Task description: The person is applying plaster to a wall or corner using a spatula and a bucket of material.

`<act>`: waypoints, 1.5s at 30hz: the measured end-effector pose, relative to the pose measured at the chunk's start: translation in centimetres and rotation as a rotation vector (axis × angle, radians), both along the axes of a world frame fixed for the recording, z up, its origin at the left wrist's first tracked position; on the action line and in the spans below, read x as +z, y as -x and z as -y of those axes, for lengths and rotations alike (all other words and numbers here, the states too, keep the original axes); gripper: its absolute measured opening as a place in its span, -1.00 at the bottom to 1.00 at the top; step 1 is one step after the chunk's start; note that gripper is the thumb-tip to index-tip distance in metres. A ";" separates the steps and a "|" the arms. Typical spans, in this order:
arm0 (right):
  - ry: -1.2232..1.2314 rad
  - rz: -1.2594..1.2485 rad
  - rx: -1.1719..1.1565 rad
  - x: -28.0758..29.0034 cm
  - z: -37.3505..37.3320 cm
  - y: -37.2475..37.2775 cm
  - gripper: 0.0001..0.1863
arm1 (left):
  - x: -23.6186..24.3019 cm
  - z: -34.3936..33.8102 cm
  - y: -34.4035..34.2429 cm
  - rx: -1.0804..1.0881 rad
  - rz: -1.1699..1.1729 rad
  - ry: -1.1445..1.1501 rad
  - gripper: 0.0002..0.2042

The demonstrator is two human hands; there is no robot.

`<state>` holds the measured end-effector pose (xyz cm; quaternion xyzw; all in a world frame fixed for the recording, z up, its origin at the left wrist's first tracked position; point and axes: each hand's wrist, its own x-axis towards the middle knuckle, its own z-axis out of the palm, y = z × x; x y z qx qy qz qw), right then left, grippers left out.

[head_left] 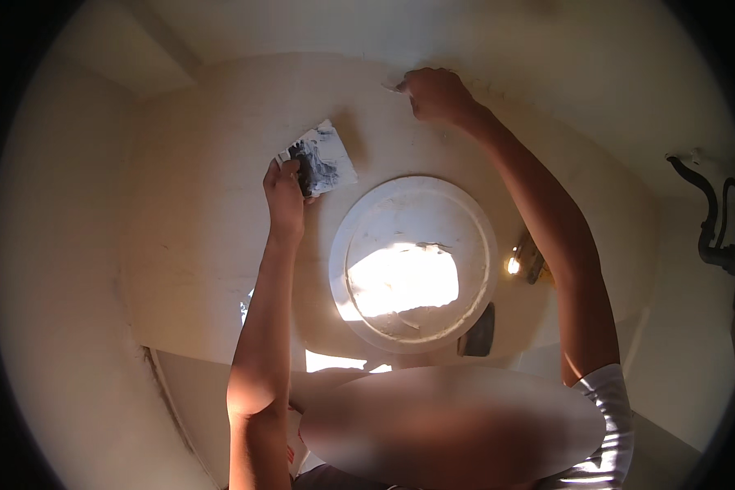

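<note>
A wide, flat putty scraper (328, 159), its pale blade smeared with white and dark filler, is gripped at its near left edge by my left hand (286, 196). Farther away and to the right, my right hand (441, 94) is closed around a thin-bladed scraper (390, 87); most of it is hidden in the fingers and only a pale edge sticks out to the left. That edge is near the line where the beige surface (220, 163) meets a paler wall (547, 49).
Between my arms is a white round, rimmed piece (347, 212) with a bright sunlit patch. By its lower right is a dark flat block (478, 333); dark items (535, 265) show beside my right forearm. Dark hoses or pipes (710, 216) run along the far right.
</note>
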<state>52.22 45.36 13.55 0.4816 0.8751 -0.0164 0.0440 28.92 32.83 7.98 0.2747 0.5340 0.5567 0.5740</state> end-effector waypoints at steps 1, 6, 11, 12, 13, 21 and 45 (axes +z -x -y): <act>-0.064 -0.267 0.028 -0.8 2.2 -0.3 -0.74 | 0.4 0.1 -0.1 -0.035 0.200 0.153 -0.90; -0.319 -0.706 0.240 3.5 13.1 -0.1 -0.72 | 5.1 -0.4 -3.0 -0.153 0.620 0.286 -0.88; 0.322 -0.790 -0.383 2.5 18.2 -7.1 -0.79 | 6.6 1.5 0.0 -0.137 0.394 0.105 -0.89; 0.557 -0.980 -0.657 2.7 19.3 -7.8 -0.80 | 6.1 1.2 0.4 -0.180 0.334 0.102 -0.89; 0.560 -0.980 -0.656 2.5 20.3 -8.4 -0.80 | 5.7 1.2 0.5 -0.223 0.274 0.099 -0.89; 0.846 -1.073 -0.722 1.1 21.2 -9.4 -0.74 | 2.3 2.7 0.9 -0.052 0.224 0.028 -0.94; -0.543 0.286 0.011 -6.4 -11.4 6.5 -0.43 | -0.4 -0.1 0.6 0.055 -0.090 -0.294 -0.88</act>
